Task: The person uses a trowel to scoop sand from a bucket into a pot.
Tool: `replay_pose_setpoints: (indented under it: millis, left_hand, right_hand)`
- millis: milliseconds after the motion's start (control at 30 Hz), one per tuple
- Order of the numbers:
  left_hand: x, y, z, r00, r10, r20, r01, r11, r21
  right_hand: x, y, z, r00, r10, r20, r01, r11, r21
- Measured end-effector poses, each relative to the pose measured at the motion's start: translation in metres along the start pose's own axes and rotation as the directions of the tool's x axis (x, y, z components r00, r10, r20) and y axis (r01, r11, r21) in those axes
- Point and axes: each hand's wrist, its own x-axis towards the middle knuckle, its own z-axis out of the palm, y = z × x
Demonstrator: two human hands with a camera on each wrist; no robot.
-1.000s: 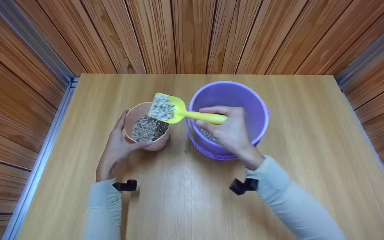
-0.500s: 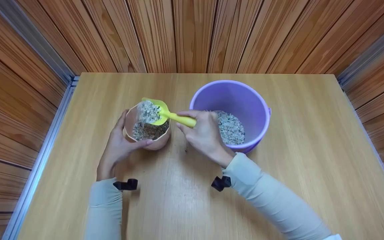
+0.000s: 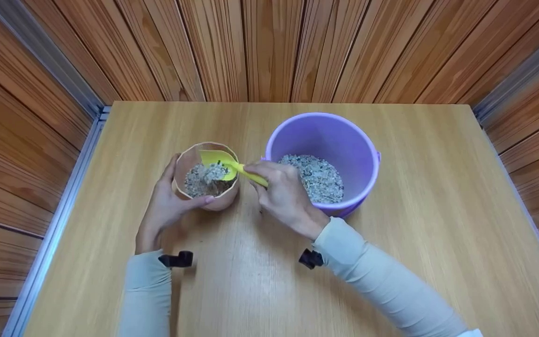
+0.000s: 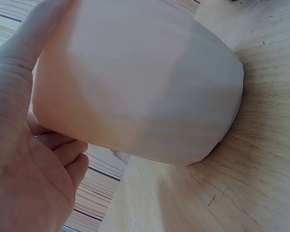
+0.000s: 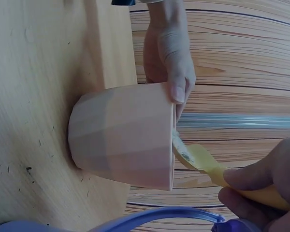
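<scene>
My left hand (image 3: pixel 169 201) grips a peach-coloured plant pot (image 3: pixel 222 202), thumb over the near rim and fingers round its left side. The pot (image 4: pixel 135 82) stands on the table in the left wrist view. Pale gravel and some darker soil lie inside. A yellow toy shovel (image 3: pixel 209 157) is pinched by its handle in my right hand (image 3: pixel 286 196). Its blade tilts down into the pot's mouth, with speckled gravel (image 3: pixel 215 171) sliding off it. The right wrist view has the shovel (image 5: pixel 203 159) dipping past the rim. My right fingers are partly hidden in the head view.
To the right of the pot stands a purple bucket (image 3: pixel 344 145) with speckled gravel (image 3: pixel 321 180) at its bottom. Its handle (image 5: pixel 169 211) shows in the right wrist view. Dark crumbs (image 5: pixel 29 169) dot the wooden table (image 3: pixel 251 271). Wood-panelled walls (image 3: pixel 269 51) surround it.
My right hand has moved left from over the bucket to the pot. The loaded shovel has lowered and tipped, and gravel is spilling into the pot. My left hand stays still.
</scene>
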Motion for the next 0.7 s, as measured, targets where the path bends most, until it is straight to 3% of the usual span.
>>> replay_pose_setpoints:
  millis: [200,467,700]
  left_hand:
    - [0.0007,-0.0003,-0.0001,1.0,0.029,-0.006,-0.029,1.0,0.007]
    - [0.0016,-0.0001,0.0007,0.999,0.031,-0.01,-0.031,1.0,0.007]
    - [0.0004,0.0003,-0.0005,1.0,-0.007,-0.003,0.007,1.0,0.016]
  right_hand:
    - [-0.0007,-0.0003,0.0,0.999,-0.025,0.025,0.025,1.0,0.002]
    - [-0.0003,-0.0016,-0.0003,1.0,0.004,0.015,-0.004,1.0,0.004]
    - [0.0007,-0.0028,-0.0032,0.993,0.114,0.011,-0.115,0.991,0.07]
